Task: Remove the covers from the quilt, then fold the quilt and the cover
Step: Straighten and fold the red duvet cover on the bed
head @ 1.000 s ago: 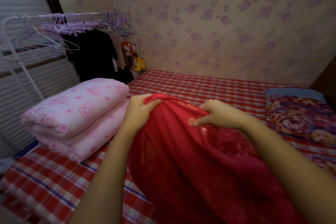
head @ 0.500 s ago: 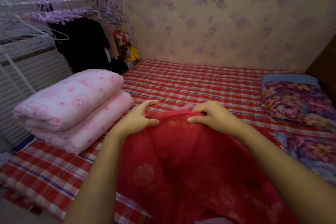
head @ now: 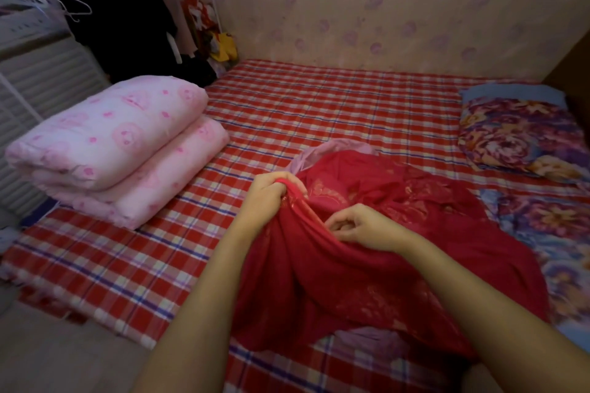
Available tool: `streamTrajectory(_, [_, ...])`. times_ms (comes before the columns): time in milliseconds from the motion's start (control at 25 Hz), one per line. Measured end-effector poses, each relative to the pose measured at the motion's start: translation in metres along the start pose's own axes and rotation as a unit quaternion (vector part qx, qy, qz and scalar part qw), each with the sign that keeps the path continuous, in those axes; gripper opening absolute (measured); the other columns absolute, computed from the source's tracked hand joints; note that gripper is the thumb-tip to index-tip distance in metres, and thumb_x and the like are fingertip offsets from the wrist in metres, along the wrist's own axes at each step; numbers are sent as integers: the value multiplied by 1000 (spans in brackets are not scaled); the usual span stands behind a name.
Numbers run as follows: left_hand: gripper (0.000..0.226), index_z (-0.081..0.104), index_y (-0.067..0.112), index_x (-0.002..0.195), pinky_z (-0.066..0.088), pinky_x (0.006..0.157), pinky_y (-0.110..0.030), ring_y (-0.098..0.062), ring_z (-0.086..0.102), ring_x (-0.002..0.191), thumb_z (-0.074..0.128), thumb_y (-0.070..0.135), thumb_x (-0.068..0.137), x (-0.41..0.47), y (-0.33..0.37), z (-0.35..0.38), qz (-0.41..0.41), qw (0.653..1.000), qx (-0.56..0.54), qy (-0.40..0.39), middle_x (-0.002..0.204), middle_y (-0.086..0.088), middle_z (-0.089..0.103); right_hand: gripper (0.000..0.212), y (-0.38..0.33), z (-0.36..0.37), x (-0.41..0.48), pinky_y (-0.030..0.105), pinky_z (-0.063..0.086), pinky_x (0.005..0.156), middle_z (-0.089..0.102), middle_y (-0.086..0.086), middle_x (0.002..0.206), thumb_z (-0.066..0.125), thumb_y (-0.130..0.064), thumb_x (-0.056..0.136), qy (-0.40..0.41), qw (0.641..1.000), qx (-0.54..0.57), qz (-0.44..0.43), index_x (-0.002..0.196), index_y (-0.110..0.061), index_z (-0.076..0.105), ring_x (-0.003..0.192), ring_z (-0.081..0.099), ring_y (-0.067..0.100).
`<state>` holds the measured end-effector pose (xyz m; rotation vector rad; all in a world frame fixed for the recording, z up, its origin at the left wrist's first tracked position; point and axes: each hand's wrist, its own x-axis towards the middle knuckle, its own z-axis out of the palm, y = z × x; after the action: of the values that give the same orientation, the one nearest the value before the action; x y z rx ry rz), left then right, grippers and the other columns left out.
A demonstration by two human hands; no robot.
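Through the head camera I see the red cover (head: 399,271) lying slumped across the checked mattress (head: 319,99) right in front of me. A second ago it was held up between both hands as a raised hump. Now its far part has dropped flat toward the flowered pillow (head: 517,134), and a strip of pale pink lining (head: 314,155) shows at the far edge. The left hand (head: 273,198) grips a bunched ridge of the cover's edge, fingers curled tight round it and lifting it a little off the bed. The right hand (head: 360,226) has come off the edge it pinched before and rests on the cloth nearer to me. Its fingers are curled toward the thumb, and I cannot tell whether any fabric is caught between them. The pink quilt (head: 111,143) sits folded in a thick stack on the left side of the mattress, well apart from the cover, so I judge that the stripping and the quilt's fold are done. Only the cover remains. It is crumpled rather than laid square, so the next move, as I read it, is to find two corners or a straight hem and shake it flat before any fold. The thin slippery cloth could slide or twist, and its right side drapes over the flowered blanket (head: 558,233).
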<state>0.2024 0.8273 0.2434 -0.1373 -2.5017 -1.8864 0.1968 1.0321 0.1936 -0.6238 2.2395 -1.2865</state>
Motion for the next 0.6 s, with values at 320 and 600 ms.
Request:
streamTrajectory(320, [42,67,13,68,47,61,-16,-9,61,65,36,-13,77,-1,0,-8,-40,987,-153,37,73,-2,69,16,-4,33,3,9,42,54,65,-13,57,60,1,87,95,981,161,-44,96,-10,68,50,53,-3])
streamTrajectory(600, [43,66,9,68,46,53,-13,-6,59,55,33,-16,79,-2,6,0,-44,976,-213,11,65,-2,66,20,-5,48,15,13,35,54,56,-11,54,66,-3,84,145,987,57,-31,81,-22,67,47,45,-5])
